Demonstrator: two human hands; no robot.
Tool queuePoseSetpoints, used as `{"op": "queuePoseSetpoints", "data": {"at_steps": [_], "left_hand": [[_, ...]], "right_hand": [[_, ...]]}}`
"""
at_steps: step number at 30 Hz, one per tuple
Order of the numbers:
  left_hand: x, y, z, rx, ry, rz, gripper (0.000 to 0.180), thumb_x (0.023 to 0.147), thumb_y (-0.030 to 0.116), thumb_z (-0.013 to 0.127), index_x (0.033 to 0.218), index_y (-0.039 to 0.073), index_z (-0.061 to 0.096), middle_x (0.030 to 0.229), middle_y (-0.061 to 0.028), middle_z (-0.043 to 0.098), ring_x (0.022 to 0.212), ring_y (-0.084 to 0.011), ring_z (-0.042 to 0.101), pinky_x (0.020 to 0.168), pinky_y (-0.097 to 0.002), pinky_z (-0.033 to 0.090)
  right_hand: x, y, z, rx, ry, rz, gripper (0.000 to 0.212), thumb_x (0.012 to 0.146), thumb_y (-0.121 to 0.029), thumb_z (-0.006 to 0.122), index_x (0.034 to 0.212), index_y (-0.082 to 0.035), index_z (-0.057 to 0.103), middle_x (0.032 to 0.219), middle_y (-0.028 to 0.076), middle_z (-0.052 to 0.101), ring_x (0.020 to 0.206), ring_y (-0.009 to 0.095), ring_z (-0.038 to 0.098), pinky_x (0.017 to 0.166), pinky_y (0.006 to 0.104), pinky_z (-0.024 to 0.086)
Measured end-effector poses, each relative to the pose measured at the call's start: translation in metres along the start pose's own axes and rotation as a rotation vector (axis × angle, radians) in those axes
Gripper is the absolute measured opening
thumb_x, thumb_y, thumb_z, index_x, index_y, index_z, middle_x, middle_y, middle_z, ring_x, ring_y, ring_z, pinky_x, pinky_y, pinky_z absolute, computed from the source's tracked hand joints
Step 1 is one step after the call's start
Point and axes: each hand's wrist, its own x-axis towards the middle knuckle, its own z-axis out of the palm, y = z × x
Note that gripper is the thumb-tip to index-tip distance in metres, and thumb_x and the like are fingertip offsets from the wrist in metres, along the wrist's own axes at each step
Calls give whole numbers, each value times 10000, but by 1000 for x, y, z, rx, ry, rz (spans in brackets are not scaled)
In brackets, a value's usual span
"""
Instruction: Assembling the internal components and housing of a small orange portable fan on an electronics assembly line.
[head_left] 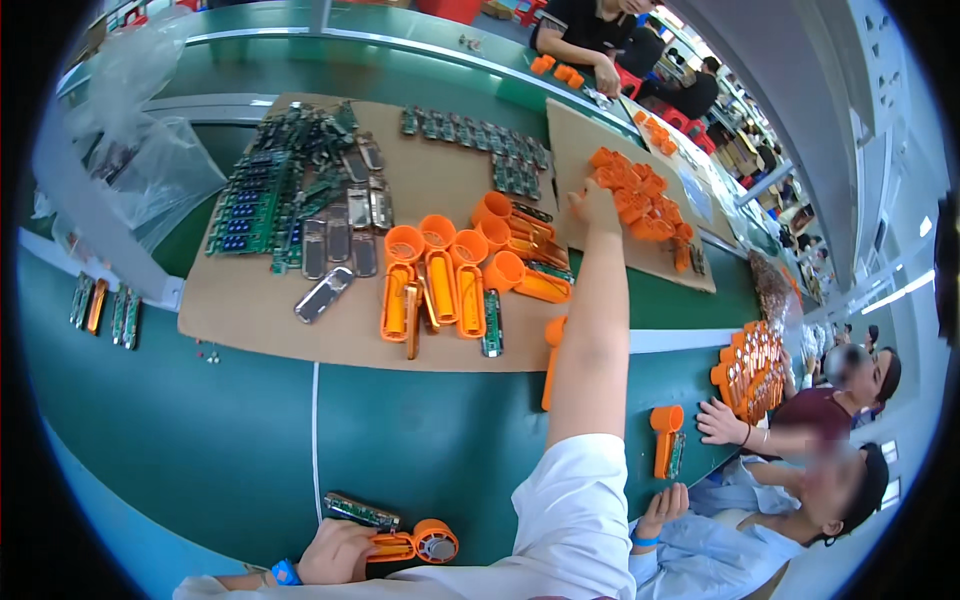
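Orange shell (pixel 397 546), left hand (pixel 338 551) gripping, right hand (pixel 597 207) outstretched; any print illegible

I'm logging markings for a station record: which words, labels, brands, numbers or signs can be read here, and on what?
None can be read.
Green circuit boards: any print is too small.
Orange housing at the left hand: no lettering can be made out.
Plastic bag: no lettering can be made out.
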Motion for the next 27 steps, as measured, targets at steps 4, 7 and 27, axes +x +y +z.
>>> {"op": "queuePoseSetpoints", "data": {"at_steps": [4, 7, 27], "left_hand": [[-5, 4, -4, 19, 24, -108, 88, 761, -23, 630, 825, 9, 579, 878, -166, 646, 753, -309, 611, 699, -390, 489], [-1, 4, 1, -16, 71, -123, 82, 762, -43, 598, 814, 2, 554, 859, -174, 633, 734, -320, 592, 690, -391, 486], [9, 17, -2, 20, 41, -124, 116, 812, -113, 511, 886, -24, 508, 908, -186, 598, 830, -350, 570, 754, -396, 477]], "right_hand": [[-16, -77, -19, 94, -111, -29, 316, 782, -223, 628, 1035, -35, 605, 957, 221, 658, 937, 356, 637, 789, 448, 517], [-44, -73, -97, 505, -416, 89, 343, 802, -233, 644, 1093, -53, 613, 904, 116, 663, 762, 225, 659, 695, 330, 538], [-367, 149, -194, -49, -263, 451, 440, 634, -157, 818, 1016, -42, 634, 821, 140, 662, 786, 239, 652, 694, 336, 511]]}}
